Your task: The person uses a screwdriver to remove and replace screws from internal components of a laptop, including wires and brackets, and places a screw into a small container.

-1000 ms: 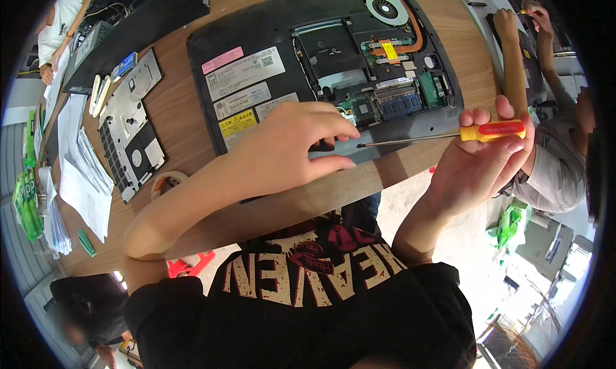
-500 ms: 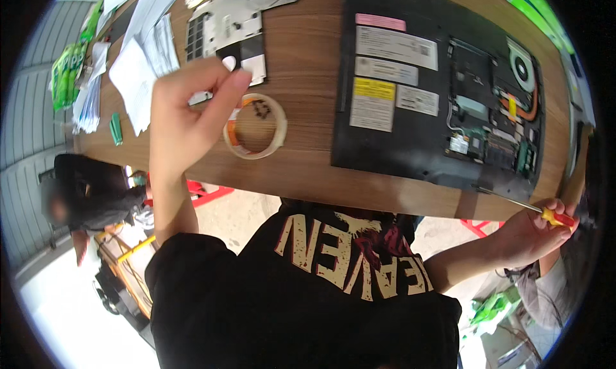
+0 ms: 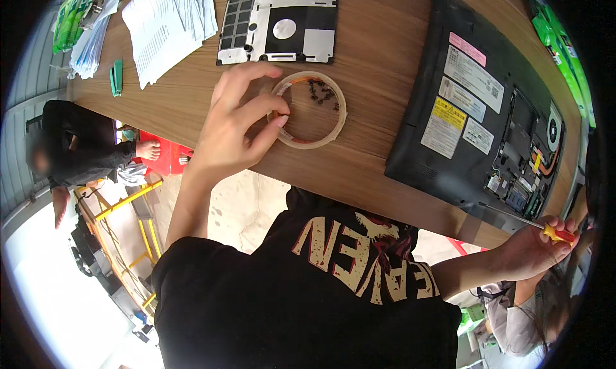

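My left hand (image 3: 240, 122) is over the left rim of a tape roll (image 3: 340, 122) lying flat on the table. Its thumb and index fingertips come together in a pinch; anything between them is too small to make out. The other fingers are loosely bent. Several small dark screws (image 3: 323, 93) lie inside the ring. At the right, my right hand (image 3: 536, 247) is closed around a screwdriver (image 3: 557, 233) with a red and yellow handle, its shaft pointing left. Just beyond the shaft sits an upside-down black laptop (image 3: 417, 138), its inner parts and fan (image 3: 554, 130) exposed.
A metal-lined laptop cover (image 3: 321, 45) lies beyond the tape roll. Papers (image 3: 157, 35), a green stapler (image 3: 116, 78) and green packs (image 3: 74, 16) are at the far left. Another green pack (image 3: 564, 54) lies at far right. A person (image 3: 90, 141) sits left; another (image 3: 520, 317) is lower right.
My left hand has moved from beside the metal-lined cover to the tape roll's rim, its fingers loosening. The view has shifted. My right hand still holds the screwdriver.
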Action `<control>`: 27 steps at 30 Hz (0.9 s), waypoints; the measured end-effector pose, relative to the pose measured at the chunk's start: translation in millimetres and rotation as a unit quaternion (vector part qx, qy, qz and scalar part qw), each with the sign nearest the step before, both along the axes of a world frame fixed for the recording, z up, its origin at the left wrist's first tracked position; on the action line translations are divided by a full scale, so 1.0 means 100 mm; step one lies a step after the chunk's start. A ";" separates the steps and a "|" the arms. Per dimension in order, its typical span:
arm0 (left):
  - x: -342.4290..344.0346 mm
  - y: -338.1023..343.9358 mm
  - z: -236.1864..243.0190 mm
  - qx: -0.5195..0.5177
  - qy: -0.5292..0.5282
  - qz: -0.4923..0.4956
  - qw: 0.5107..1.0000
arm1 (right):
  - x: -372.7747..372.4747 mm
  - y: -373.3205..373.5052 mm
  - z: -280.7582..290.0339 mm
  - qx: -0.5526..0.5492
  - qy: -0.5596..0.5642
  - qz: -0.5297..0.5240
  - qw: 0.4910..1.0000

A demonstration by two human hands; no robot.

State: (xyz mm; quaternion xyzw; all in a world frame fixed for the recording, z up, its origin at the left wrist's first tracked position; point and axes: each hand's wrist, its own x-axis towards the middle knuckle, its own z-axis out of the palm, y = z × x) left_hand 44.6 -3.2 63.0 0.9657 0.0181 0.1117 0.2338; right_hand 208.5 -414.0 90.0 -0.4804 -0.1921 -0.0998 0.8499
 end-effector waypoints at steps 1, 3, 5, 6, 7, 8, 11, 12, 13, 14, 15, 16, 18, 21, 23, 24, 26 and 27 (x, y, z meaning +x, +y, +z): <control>0.02 0.01 0.00 -0.005 -0.003 -0.005 1.000 | 0.01 0.01 0.00 0.001 0.003 -0.003 1.000; 0.04 0.01 0.00 -0.011 -0.005 -0.009 1.000 | 0.01 0.04 0.00 0.001 0.006 -0.005 1.000; 0.05 0.01 -0.01 -0.036 -0.009 -0.009 0.999 | -0.01 0.05 0.00 -0.012 0.004 0.011 1.000; 0.06 0.00 -0.01 -0.038 -0.009 -0.008 0.999 | -0.02 0.05 0.00 -0.014 0.004 0.012 1.000; 0.07 0.00 -0.01 -0.048 0.007 -0.016 0.999 | -0.03 0.04 0.00 -0.013 0.012 -0.023 1.000; 0.07 0.00 -0.01 -0.058 0.024 -0.024 0.998 | -0.03 0.04 0.01 -0.013 0.020 -0.057 0.998; 0.07 0.07 0.00 -0.070 0.045 -0.027 0.996 | -0.07 0.11 -0.01 -0.032 0.020 -0.105 0.994; 0.08 0.07 0.00 -0.070 0.045 -0.027 0.996 | -0.06 0.10 -0.02 -0.033 0.020 -0.105 0.994; 0.08 0.07 0.00 -0.064 0.048 -0.031 0.996 | -0.05 0.08 -0.04 -0.044 0.022 -0.119 0.992; 0.09 0.07 0.00 -0.057 0.051 -0.035 0.996 | -0.05 0.07 -0.05 -0.055 0.024 -0.134 0.989; 0.10 0.07 0.01 -0.056 0.052 -0.034 0.996 | -0.04 0.08 -0.05 -0.055 0.025 -0.133 0.989; 0.12 0.07 0.01 -0.058 0.043 -0.033 0.997 | -0.04 0.11 -0.05 -0.063 0.024 -0.150 0.986; 0.14 0.05 0.01 -0.059 0.035 -0.031 0.997 | -0.03 0.11 -0.06 -0.072 0.023 -0.165 0.983; 0.21 0.00 -0.03 -0.045 0.006 -0.024 0.999 | -0.03 0.11 -0.06 -0.077 0.012 -0.123 0.989; 0.25 -0.05 -0.07 -0.036 -0.027 -0.029 0.999 | -0.04 0.14 -0.06 -0.077 0.017 -0.138 0.987; 0.27 -0.06 -0.08 -0.036 -0.027 -0.029 0.999 | -0.03 0.13 -0.06 -0.077 0.017 -0.138 0.987; 0.30 -0.09 -0.11 -0.045 -0.059 -0.023 0.997 | -0.02 0.09 -0.07 -0.089 0.010 -0.132 0.987; 0.31 -0.10 -0.11 -0.046 -0.059 -0.023 0.997 | -0.03 0.09 -0.07 -0.090 0.010 -0.133 0.987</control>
